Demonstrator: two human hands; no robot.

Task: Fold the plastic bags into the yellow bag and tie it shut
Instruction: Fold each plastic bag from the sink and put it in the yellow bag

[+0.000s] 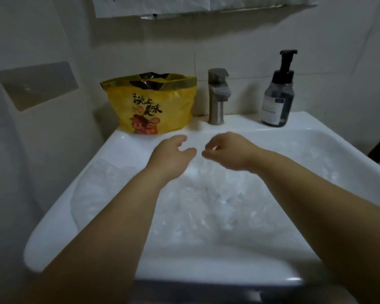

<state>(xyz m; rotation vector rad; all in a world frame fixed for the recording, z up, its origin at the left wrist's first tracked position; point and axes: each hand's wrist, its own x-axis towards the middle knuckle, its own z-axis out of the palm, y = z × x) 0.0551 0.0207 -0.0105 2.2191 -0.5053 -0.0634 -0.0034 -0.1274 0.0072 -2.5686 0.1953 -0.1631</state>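
Note:
The yellow bag (154,104) stands upright on the sink's back ledge, left of the tap, its mouth open and pale plastic showing through its side. Clear plastic bags (206,202) lie crumpled in the white sink (59,207) and spill over its left side. Both my hands hover above the basin near its back edge. My left hand (171,156) has loosely curled fingers and holds nothing that I can see. My right hand (228,150) has its fingers curled downward; whether they pinch the thin clear plastic is unclear.
A steel tap (217,95) stands on the ledge right of the yellow bag. A dark pump soap bottle (276,97) stands further right. White tiled wall lies behind, with a grey plate (37,84) at the left.

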